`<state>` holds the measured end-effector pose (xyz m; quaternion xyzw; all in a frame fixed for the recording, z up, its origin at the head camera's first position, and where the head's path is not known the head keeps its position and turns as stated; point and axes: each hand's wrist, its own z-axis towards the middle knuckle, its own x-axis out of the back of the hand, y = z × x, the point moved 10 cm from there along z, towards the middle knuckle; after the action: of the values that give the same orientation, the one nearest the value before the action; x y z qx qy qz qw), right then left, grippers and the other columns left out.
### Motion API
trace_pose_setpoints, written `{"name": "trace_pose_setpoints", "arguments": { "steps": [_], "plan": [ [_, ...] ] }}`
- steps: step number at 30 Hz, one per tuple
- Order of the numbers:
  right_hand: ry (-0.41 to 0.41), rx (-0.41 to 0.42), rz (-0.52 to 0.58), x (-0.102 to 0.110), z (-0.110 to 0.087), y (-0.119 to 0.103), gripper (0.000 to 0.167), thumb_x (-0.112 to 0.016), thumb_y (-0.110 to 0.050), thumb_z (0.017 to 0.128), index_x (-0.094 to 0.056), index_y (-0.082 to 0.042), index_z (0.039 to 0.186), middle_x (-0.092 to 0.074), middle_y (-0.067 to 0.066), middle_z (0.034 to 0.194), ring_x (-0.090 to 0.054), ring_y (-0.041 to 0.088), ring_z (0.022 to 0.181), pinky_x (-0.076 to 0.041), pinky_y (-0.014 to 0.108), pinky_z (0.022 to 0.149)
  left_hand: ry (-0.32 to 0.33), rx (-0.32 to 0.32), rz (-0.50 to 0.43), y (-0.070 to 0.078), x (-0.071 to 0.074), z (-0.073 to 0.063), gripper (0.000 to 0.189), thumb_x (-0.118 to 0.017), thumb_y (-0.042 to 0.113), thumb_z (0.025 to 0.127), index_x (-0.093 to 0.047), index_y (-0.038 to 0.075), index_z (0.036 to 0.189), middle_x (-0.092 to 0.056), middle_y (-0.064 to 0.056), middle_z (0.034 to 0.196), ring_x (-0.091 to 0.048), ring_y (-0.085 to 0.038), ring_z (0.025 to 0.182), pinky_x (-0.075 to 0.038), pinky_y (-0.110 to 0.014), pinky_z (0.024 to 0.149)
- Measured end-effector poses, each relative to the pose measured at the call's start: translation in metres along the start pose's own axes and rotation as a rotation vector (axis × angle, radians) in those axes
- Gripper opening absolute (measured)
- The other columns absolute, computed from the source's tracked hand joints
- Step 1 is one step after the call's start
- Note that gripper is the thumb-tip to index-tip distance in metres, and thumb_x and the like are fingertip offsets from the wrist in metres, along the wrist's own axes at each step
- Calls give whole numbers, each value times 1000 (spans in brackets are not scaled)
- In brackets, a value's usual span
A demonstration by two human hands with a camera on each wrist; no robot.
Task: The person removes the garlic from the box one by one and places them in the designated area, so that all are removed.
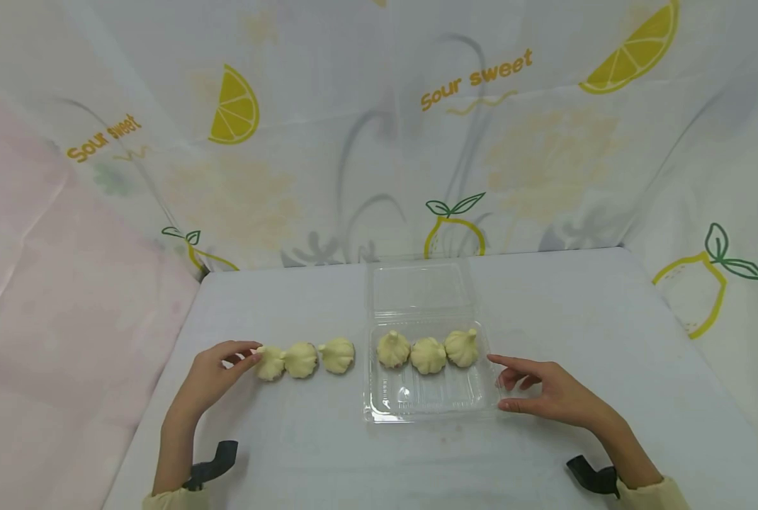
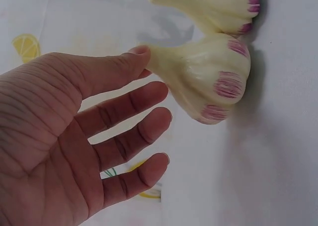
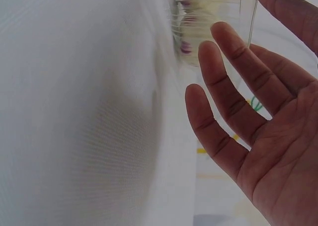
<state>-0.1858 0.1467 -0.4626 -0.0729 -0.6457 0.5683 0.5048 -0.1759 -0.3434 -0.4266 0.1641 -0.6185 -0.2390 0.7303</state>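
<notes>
My left hand (image 1: 216, 372) pinches the stem of a garlic bulb (image 2: 211, 79) between thumb and index finger, the other fingers spread loosely below. This bulb is the leftmost of a row on the table, with a second garlic bulb (image 1: 301, 360) right against it and a third garlic bulb (image 1: 338, 355) a little to the right. An open clear plastic box (image 1: 430, 404) holds three more bulbs in a row, such as the middle garlic bulb (image 1: 428, 356). At the box's right side is my right hand (image 1: 554, 393), fingers loosely extended, fingertips right at the wall.
The box's clear lid (image 1: 420, 287) lies folded back toward the rear of the table. A white cloth covers the table (image 1: 302, 453). Behind it hangs a lemon-printed curtain (image 1: 328, 163). A black wrist mount (image 1: 216, 464) sticks out from the left wrist.
</notes>
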Motion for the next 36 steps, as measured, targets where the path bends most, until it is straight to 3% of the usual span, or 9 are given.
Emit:
{"name": "trace_pose_setpoints", "arguments": {
  "steps": [16,24,29,36],
  "plan": [
    [-1,-18,5,0,-1,6,68,-82,-18,82,-52,-2,140,-68,0,98,-65,14,90,-54,33,76,61,-61,45,18,12,0,23,-78,8,85,-74,10,108,-69,3,89,-59,-9,77,-51,-26,64],
    [-3,-8,7,-1,0,4,68,-82,-16,82,-51,-2,141,-69,0,98,-66,14,91,-55,34,75,71,-105,44,38,13,5,23,-78,8,85,-74,11,107,-69,5,90,-59,-8,77,-49,-25,60],
    [-1,17,9,-1,0,2,67,-81,-18,83,-51,-3,141,-69,1,100,-66,14,91,-55,35,75,74,-147,18,52,10,6,22,-79,6,84,-74,10,105,-69,6,89,-59,-8,77,-49,-25,59],
    [-2,56,12,0,1,-3,68,-82,-14,82,-50,-4,142,-68,2,101,-65,16,91,-55,36,74,44,-149,-19,60,-2,10,21,-77,11,87,-74,11,108,-67,8,88,-59,-7,76,-50,-25,60]
  ]
}}
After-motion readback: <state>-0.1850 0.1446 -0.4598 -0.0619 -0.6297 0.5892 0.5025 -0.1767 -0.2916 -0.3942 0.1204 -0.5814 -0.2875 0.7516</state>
